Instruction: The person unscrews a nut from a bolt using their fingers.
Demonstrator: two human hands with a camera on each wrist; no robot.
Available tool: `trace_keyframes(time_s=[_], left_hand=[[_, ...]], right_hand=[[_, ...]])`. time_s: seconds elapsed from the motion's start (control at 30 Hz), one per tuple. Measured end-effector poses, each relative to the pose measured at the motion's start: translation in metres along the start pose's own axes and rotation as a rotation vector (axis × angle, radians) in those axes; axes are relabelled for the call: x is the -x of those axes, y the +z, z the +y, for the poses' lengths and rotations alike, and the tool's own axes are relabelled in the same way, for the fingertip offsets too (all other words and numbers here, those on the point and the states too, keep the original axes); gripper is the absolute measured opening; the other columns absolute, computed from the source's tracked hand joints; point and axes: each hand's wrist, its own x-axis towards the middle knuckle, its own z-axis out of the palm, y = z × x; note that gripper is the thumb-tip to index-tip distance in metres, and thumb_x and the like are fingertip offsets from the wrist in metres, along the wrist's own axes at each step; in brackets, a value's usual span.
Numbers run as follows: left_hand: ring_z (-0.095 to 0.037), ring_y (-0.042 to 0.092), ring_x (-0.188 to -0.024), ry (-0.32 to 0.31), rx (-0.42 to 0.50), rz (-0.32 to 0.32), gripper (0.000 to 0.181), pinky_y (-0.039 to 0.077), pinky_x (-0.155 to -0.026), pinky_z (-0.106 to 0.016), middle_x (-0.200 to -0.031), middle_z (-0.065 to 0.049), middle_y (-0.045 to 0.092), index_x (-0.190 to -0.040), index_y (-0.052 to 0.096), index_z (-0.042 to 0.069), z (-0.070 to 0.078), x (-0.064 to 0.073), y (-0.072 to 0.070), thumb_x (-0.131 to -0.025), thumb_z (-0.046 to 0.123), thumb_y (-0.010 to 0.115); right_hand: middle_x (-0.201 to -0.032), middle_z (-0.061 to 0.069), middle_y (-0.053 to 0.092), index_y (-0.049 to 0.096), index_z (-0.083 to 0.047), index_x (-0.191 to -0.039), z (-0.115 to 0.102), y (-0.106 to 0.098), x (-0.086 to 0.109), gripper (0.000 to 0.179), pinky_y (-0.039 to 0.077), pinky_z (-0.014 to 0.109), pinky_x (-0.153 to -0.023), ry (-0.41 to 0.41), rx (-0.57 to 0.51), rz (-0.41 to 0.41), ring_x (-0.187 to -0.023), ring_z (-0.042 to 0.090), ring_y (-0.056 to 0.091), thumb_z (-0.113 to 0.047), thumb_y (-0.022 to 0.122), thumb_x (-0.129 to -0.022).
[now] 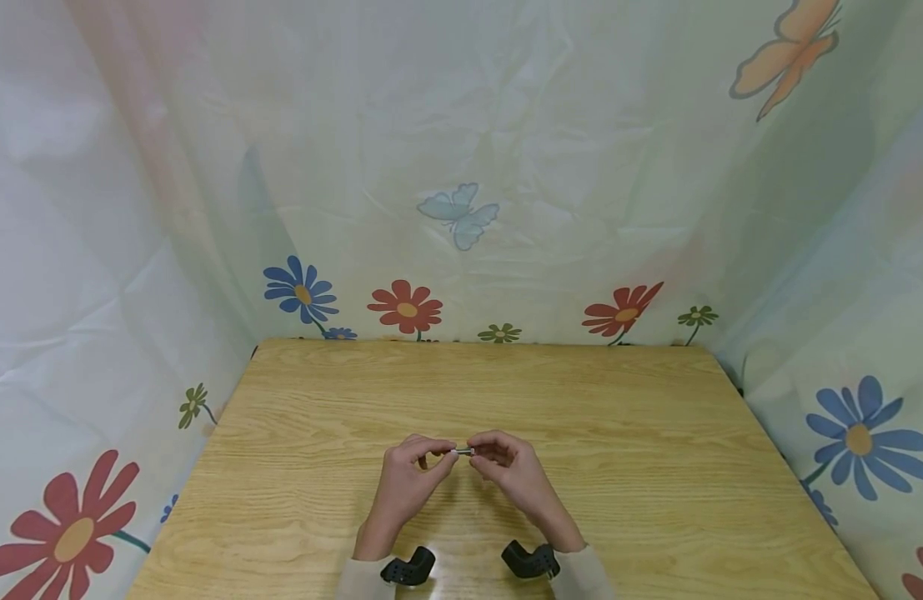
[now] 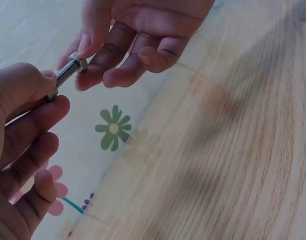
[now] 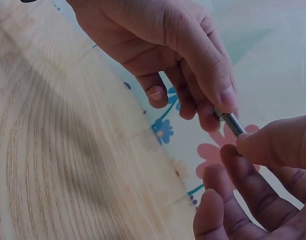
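A small silver metal bolt [image 1: 464,452] with a threaded shank lies between my two hands, held up over the table. My left hand [image 1: 407,482] pinches one end of it between thumb and fingertip; a hex-shaped end shows there in the right wrist view. At the opposite end, a hex nut [image 2: 81,63] sits round the thread in the left wrist view, and the thumb and fingers of my right hand [image 1: 519,477] pinch it. The other fingers of both hands are loosely bent. In the right wrist view, the right thumb covers that end of the bolt [image 3: 234,124].
A light wood-grain table [image 1: 619,417] extends under and beyond both hands. Around it hangs a pale curtain [image 1: 551,150] printed with flowers and butterflies. Black wrist devices [image 1: 408,568] are worn at both sleeves.
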Motion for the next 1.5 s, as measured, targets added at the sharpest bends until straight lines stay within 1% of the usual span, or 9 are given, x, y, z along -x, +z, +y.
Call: trace_keyframes(time_s=[0.13, 0.33, 0.53, 0.7, 0.97, 1.1, 1.27, 1.37, 1.5], left_hand=[[-0.019, 0.069, -0.082, -0.005, 0.002, 0.010, 0.010, 0.055, -0.062, -0.034, -0.090, 0.003, 0.078, -0.098, 0.082, 0.008, 0.0011, -0.0007, -0.0006, -0.088, 0.011, 0.082], [-0.030, 0.068, -0.082, 0.004, 0.012, -0.006, 0.012, 0.054, -0.061, -0.032, -0.092, 0.002, 0.078, -0.098, 0.081, 0.008, 0.0028, -0.0011, -0.0015, -0.086, 0.007, 0.083], [-0.032, 0.066, -0.081, 0.011, -0.002, -0.019, 0.011, 0.052, -0.062, -0.029, -0.092, -0.001, 0.078, -0.098, 0.081, 0.008, 0.0012, -0.0006, -0.0014, -0.087, 0.008, 0.083], [-0.030, 0.065, -0.080, 0.013, -0.021, -0.017, 0.011, 0.051, -0.061, -0.026, -0.091, -0.001, 0.078, -0.098, 0.081, 0.011, 0.0008, -0.0003, -0.0008, -0.088, 0.010, 0.083], [-0.026, 0.066, -0.078, -0.003, -0.041, 0.013, 0.012, 0.049, -0.061, -0.024, -0.087, 0.004, 0.077, -0.097, 0.082, 0.011, 0.0006, 0.0006, 0.0010, -0.085, 0.008, 0.085], [-0.029, 0.067, -0.080, -0.053, -0.016, 0.010, 0.010, 0.049, -0.062, -0.025, -0.086, 0.004, 0.076, -0.097, 0.082, 0.008, 0.0010, 0.0016, 0.0009, -0.087, 0.011, 0.083], [-0.029, 0.067, -0.084, -0.146, 0.045, 0.003, 0.010, 0.050, -0.065, -0.025, -0.088, 0.007, 0.075, -0.097, 0.082, 0.010, 0.0019, 0.0025, 0.0006, -0.088, 0.015, 0.083], [-0.026, 0.067, -0.086, -0.183, 0.084, 0.010, 0.010, 0.052, -0.067, -0.030, -0.090, 0.009, 0.076, -0.098, 0.083, 0.014, 0.0021, 0.0030, 0.0003, -0.088, 0.016, 0.083], [-0.024, 0.068, -0.087, -0.149, 0.112, 0.012, 0.011, 0.054, -0.068, -0.037, -0.092, 0.006, 0.078, -0.099, 0.082, 0.016, 0.0026, 0.0029, 0.0004, -0.088, 0.016, 0.084]], right_hand=[[-0.119, 0.021, 0.069, 0.064, 0.004, -0.130, -0.0009, 0.0003, 0.0003, 0.037, 0.059, 0.038, -0.080, 0.043, -0.016, 0.015, -0.102, 0.030, 0.070, -0.021, 0.064, -0.103], [-0.098, 0.014, 0.076, 0.072, 0.004, -0.111, -0.0023, 0.0012, 0.0006, 0.047, 0.050, 0.028, -0.062, 0.140, -0.012, 0.027, -0.080, 0.021, 0.066, -0.039, 0.056, -0.107], [-0.092, 0.011, 0.076, 0.072, 0.004, -0.112, -0.0006, 0.0006, 0.0017, 0.041, 0.048, 0.027, -0.059, 0.142, -0.011, -0.004, -0.077, 0.018, 0.065, -0.034, 0.060, -0.105], [-0.102, 0.020, 0.076, 0.069, 0.001, -0.120, -0.0022, 0.0006, 0.0022, 0.032, 0.050, 0.028, -0.061, 0.126, -0.030, -0.007, -0.080, 0.022, 0.067, -0.025, 0.066, -0.102], [-0.111, 0.029, 0.068, 0.064, 0.007, -0.123, -0.0034, 0.0008, 0.0020, 0.034, 0.050, 0.026, -0.062, 0.085, -0.036, -0.006, -0.086, 0.024, 0.070, -0.014, 0.072, -0.098], [-0.112, 0.028, 0.067, 0.064, 0.008, -0.123, -0.0023, 0.0014, 0.0020, 0.034, 0.054, 0.028, -0.068, 0.071, -0.034, 0.000, -0.092, 0.028, 0.071, -0.011, 0.073, -0.096], [-0.119, 0.027, 0.067, 0.055, 0.004, -0.138, -0.0020, -0.0001, 0.0027, 0.042, 0.056, 0.032, -0.075, 0.049, -0.053, -0.022, -0.098, 0.033, 0.070, -0.008, 0.067, -0.099], [-0.119, 0.025, 0.069, 0.052, 0.003, -0.142, -0.0028, -0.0004, 0.0025, 0.043, 0.055, 0.032, -0.073, 0.063, -0.074, -0.021, -0.095, 0.031, 0.071, -0.011, 0.062, -0.103], [-0.108, 0.018, 0.075, 0.063, 0.004, -0.129, -0.0036, 0.0006, 0.0015, 0.040, 0.057, 0.033, -0.074, 0.119, -0.077, 0.005, -0.090, 0.022, 0.072, -0.028, 0.061, -0.106]])
